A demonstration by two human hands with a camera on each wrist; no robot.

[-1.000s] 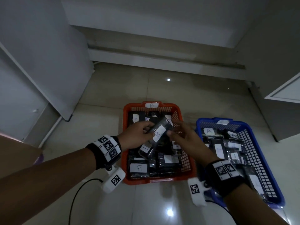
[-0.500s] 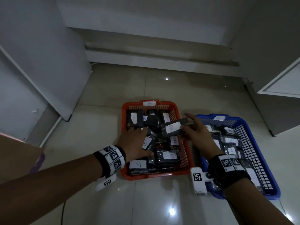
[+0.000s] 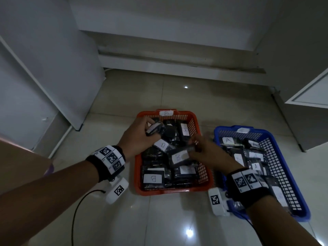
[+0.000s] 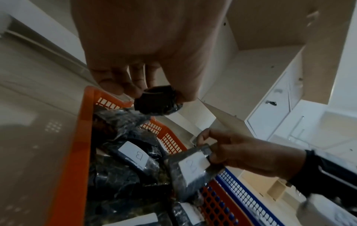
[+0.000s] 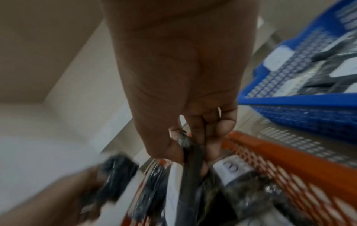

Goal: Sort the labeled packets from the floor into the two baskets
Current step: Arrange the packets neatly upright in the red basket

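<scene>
Two baskets sit side by side on the tiled floor [image 3: 124, 89]: the orange basket [image 3: 204, 176] on the left with a "B" tag on its far rim, the blue basket [image 3: 291, 176] on the right holding packets marked "A". Both are pretty full of dark plastic packets with white labels.

The right hand [image 3: 211, 153] is over the orange basket's right side, thumb and fingers [image 5: 214, 142] clamped on the near end of a flat packet [image 4: 193, 168]. That packet hangs tilted above the pile, label side up, its long axis running from the hand toward the left and down into the basket. The letter on it looks like a B, though it's blurry.

The left hand [image 3: 136, 137] is over the far left corner of the same basket, fingers [image 4: 114, 82] and thumb curled round a smaller bunched-up packet [image 4: 157, 101], which sits right at the fingertips, clear of the pile below. Can't tell its label from the wrist view.

Another "B" packet [image 3: 162, 144] lies flat between the two hands.
</scene>
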